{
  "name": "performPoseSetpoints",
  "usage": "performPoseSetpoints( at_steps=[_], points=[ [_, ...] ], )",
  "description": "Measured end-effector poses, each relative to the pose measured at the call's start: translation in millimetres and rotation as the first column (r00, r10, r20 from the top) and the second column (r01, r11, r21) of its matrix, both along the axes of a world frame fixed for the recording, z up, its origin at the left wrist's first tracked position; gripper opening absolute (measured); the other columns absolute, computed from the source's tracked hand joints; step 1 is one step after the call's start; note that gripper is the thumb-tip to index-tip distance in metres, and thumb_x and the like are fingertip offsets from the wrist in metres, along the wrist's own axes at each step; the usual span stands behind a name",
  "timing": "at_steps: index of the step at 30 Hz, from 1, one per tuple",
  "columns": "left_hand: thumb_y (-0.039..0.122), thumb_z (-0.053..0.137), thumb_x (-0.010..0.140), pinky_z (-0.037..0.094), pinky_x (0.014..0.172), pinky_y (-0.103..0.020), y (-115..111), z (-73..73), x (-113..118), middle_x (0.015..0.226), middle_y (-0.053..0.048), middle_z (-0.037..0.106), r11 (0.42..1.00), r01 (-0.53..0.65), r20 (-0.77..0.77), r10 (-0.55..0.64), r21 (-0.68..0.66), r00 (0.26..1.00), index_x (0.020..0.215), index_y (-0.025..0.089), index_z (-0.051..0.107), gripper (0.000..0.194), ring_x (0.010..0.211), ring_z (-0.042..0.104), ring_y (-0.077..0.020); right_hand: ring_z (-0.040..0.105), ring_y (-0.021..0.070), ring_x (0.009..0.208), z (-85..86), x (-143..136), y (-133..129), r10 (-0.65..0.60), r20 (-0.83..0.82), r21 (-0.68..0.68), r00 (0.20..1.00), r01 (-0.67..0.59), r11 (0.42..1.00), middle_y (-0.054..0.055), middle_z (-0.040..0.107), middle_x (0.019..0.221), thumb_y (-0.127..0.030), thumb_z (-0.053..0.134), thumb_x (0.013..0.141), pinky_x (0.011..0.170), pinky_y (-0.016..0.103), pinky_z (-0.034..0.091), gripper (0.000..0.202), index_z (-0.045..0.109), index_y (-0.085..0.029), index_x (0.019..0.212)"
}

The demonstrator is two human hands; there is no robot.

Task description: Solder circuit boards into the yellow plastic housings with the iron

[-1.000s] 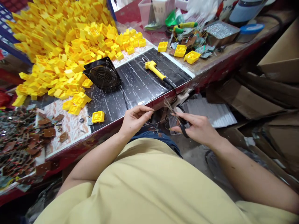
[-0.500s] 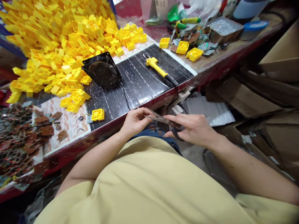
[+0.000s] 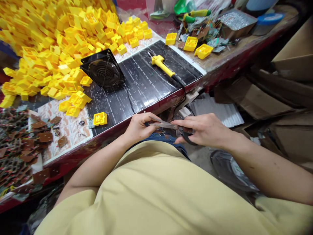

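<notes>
In my right hand (image 3: 207,129) is a pair of scissors (image 3: 165,124), with my fingers closed round the dark handles. The blades point left and stand a little apart. My left hand (image 3: 137,128) is closed in a pinch at the blade tips. Whatever its fingers hold is too small and hidden to make out. Both hands are over my lap, just off the table's front edge. Closest on the table to my left hand is a single yellow plastic housing (image 3: 100,118) with parts inside.
A large heap of yellow housings (image 3: 61,49) covers the left. A black fan (image 3: 104,69) and a yellow-handled soldering iron (image 3: 162,65) lie on the dark mat. Circuit boards (image 3: 17,147) pile at lower left. Cardboard boxes (image 3: 264,98) stand on the right.
The scissor blades look wider apart and reach further left, by my left fingers. My right thumb and the lower handle have swung downward. The view has shifted slightly.
</notes>
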State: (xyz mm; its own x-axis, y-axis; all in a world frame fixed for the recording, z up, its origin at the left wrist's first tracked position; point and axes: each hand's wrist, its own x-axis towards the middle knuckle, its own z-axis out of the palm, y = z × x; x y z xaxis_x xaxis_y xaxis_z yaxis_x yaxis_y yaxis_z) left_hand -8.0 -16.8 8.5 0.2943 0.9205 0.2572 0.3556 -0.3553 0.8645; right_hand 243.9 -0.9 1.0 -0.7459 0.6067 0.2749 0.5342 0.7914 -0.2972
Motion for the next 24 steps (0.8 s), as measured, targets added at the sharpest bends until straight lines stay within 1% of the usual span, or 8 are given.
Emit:
performPoseSetpoints(
  at_steps=[5,12,14,16,17,19,22,24],
  points=[
    [0.013,0.064,0.071,0.049,0.059,-0.019,0.4,-0.7,0.3,0.076,-0.003,0.077,1.000,-0.003,-0.001,0.003,0.000,1.000,0.073,0.018,0.075,0.012,0.063,0.068,-0.0122,0.064,0.0129,0.067,-2.4,0.7,0.1,-0.003,0.002,0.025,1.000,0.003,1.000,0.002,0.071,0.078,-0.062,0.053,0.094,0.053,0.026,0.030,0.048,0.066,-0.025,0.121],
    [0.012,0.063,0.075,0.050,0.059,-0.017,0.9,-1.6,0.2,0.075,-0.004,0.077,0.990,0.024,-0.045,-0.018,0.138,0.999,0.074,0.016,0.075,0.013,0.061,0.069,-0.0110,0.063,0.0126,0.064,-6.2,2.1,-1.6,0.004,-0.034,0.087,0.999,-0.001,0.996,0.001,0.071,0.074,-0.065,0.050,0.094,0.055,0.027,0.031,0.050,0.068,-0.025,0.117],
    [0.013,0.064,0.076,0.051,0.059,-0.017,0.1,-3.3,1.3,0.075,-0.004,0.077,0.989,0.013,-0.026,-0.009,0.145,1.000,0.073,0.016,0.074,0.011,0.062,0.069,-0.0110,0.063,0.0132,0.063,-8.0,2.2,-2.2,-0.006,-0.048,0.104,0.999,0.011,0.995,0.001,0.071,0.073,-0.065,0.051,0.093,0.055,0.028,0.032,0.050,0.069,-0.024,0.117],
    [0.018,0.068,0.078,0.052,0.059,-0.018,-1.2,-5.0,3.5,0.075,-0.005,0.077,0.996,-0.004,0.026,0.002,0.090,1.000,0.071,0.016,0.074,0.009,0.061,0.068,-0.0112,0.062,0.0130,0.061,-10.8,2.1,-2.9,-0.017,-0.065,0.107,0.998,0.024,0.994,0.001,0.071,0.071,-0.062,0.052,0.094,0.056,0.028,0.032,0.045,0.070,-0.025,0.112],
    [0.021,0.070,0.078,0.052,0.057,-0.018,-1.8,-5.7,4.9,0.074,-0.005,0.076,0.999,-0.014,0.062,0.011,0.036,0.998,0.071,0.016,0.074,0.010,0.059,0.067,-0.0111,0.062,0.0128,0.061,-12.5,1.8,-3.2,-0.023,-0.076,0.101,0.997,0.030,0.994,0.000,0.071,0.071,-0.060,0.052,0.094,0.056,0.028,0.033,0.042,0.071,-0.025,0.109],
    [0.031,0.076,0.078,0.051,0.054,-0.019,-2.7,-6.7,7.9,0.071,-0.004,0.074,0.993,-0.031,0.144,0.047,-0.113,0.988,0.069,0.015,0.074,0.019,0.056,0.064,-0.0105,0.064,0.0124,0.063,-16.0,1.0,-4.1,-0.037,-0.105,0.075,0.994,0.045,0.996,-0.001,0.073,0.076,-0.058,0.053,0.095,0.057,0.026,0.036,0.038,0.070,-0.026,0.107],
    [0.048,0.082,0.072,0.051,0.052,-0.019,-2.7,-6.3,11.6,0.065,-0.003,0.070,0.955,-0.033,0.273,0.117,-0.295,0.955,0.067,0.014,0.071,0.036,0.053,0.061,-0.0095,0.068,0.0124,0.075,-20.4,-2.0,-6.3,-0.071,-0.162,0.012,0.984,0.074,0.997,0.000,0.075,0.093,-0.058,0.057,0.093,0.062,0.023,0.044,0.042,0.065,-0.026,0.119],
    [0.054,0.084,0.068,0.052,0.054,-0.020,-2.1,-5.1,13.1,0.062,-0.002,0.068,0.938,-0.012,0.346,0.140,-0.346,0.928,0.067,0.013,0.070,0.042,0.054,0.060,-0.0090,0.069,0.0126,0.079,-22.2,-5.4,-8.6,-0.098,-0.191,-0.017,0.977,0.096,0.995,0.001,0.074,0.097,-0.061,0.060,0.090,0.066,0.022,0.047,0.052,0.060,-0.024,0.127]
  ],
)
